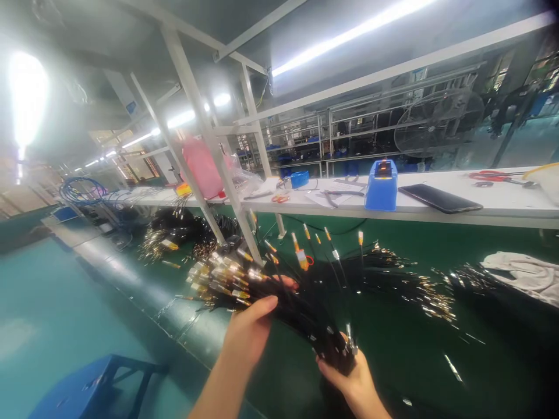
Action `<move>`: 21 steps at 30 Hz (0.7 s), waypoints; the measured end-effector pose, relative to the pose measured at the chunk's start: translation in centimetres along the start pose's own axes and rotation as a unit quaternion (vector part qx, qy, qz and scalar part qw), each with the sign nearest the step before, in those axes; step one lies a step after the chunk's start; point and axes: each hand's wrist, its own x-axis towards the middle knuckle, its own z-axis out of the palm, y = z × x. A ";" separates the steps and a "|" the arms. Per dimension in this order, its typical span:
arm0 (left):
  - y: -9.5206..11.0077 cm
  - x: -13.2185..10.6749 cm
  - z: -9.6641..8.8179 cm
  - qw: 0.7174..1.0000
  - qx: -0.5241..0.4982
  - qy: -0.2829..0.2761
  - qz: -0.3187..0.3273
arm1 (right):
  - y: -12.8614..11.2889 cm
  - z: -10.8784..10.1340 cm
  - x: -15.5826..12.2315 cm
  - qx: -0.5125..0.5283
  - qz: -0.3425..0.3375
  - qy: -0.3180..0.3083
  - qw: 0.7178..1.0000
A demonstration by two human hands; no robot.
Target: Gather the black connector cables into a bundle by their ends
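A thick bundle of black cables [301,308] stretches between my two hands above the green bench surface. My left hand [255,317] is wrapped round it near the end where many gold and silver connectors [222,279] fan out, blurred. Around the other end of the same bundle, where a few silver tips stick up, my right hand [347,372] is closed. Behind the bundle lie more black cables [371,270] with metal ends. Several yellow-tipped connectors [301,256] stand out just beyond my left hand. The bundle hides some of my fingers.
A white shelf [340,203] runs behind the bench, carrying a blue tape dispenser [381,185], a black phone [440,198] and pliers [336,195]. Metal posts [209,128] rise at left centre. A pale cloth [522,276] lies right; a blue stool [87,384] stands lower left.
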 end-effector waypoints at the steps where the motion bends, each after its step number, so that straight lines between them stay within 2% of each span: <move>1: 0.1 0.0 0.0 1.000 -0.004 -0.017 0.002 | 0.2 0.1 0.0 0.005 0.001 -0.002 1.000; 6: 0.9 0.5 0.3 0.993 -0.024 -0.114 0.016 | 1.9 0.6 -0.8 0.014 0.003 0.009 1.000; 10: 1.9 1.0 0.7 0.985 0.019 -0.172 -0.010 | 2.5 0.8 -1.2 -0.057 -0.018 0.017 0.998; 12: 2.2 1.2 0.9 0.977 0.043 -0.206 -0.024 | 2.1 0.7 -1.1 -0.096 -0.036 -0.008 0.995; 17: 2.3 1.5 1.9 0.949 0.059 -0.310 -0.027 | 1.5 0.3 -0.6 -0.153 -0.055 -0.132 0.978; 19: 1.9 1.5 2.4 0.950 0.047 -0.306 -0.028 | 1.9 0.1 -0.5 -0.159 -0.052 -0.146 0.975; 21: 1.5 1.4 2.8 0.969 0.038 -0.244 -0.023 | 2.5 0.0 -0.5 -0.148 -0.045 -0.130 0.979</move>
